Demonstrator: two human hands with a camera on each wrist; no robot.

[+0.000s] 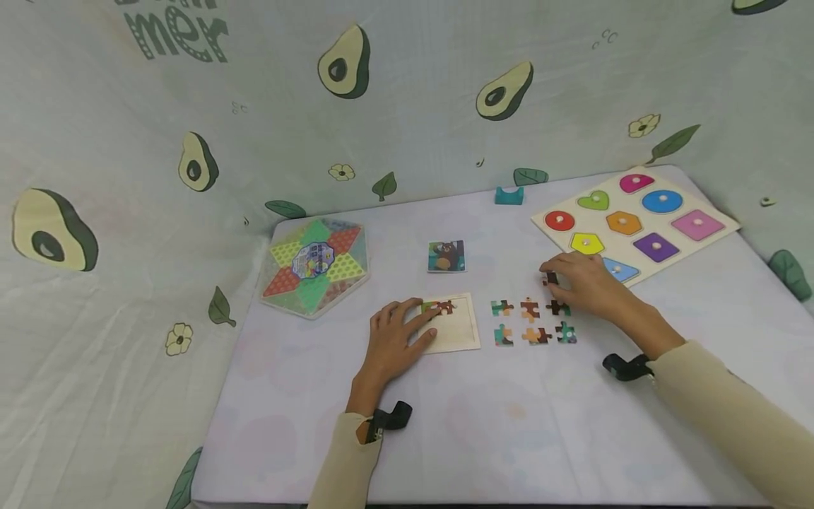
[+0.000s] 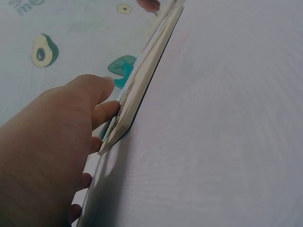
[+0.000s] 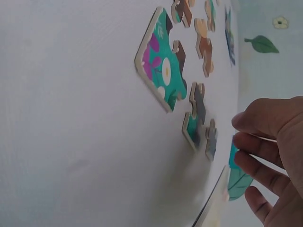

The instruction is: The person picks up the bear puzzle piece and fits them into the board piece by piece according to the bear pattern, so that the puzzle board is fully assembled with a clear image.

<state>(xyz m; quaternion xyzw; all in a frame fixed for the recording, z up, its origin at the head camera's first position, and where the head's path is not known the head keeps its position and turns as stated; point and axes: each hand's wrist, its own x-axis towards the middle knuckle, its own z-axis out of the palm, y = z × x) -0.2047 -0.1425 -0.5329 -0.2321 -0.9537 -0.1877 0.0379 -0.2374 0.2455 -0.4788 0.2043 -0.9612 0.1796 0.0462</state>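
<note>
My left hand lies over the left side of a shallow wooden puzzle tray; its fingers are spread, with fingertips at the joined jigsaw pieces in the tray's top edge. In the left wrist view the fingers meet the tray from the side. My right hand hovers at the top right of the loose jigsaw pieces, fingers loosely bent and thumb apart. A dark jigsaw piece shows between its thumb and index finger; in the right wrist view that piece lies on the table, just apart from the fingertips.
Several loose jigsaw pieces lie in two rows right of the tray. A bear picture card lies behind it. At left is a hexagonal star board game; at back right, a shape puzzle board. A teal piece stands at the rear edge.
</note>
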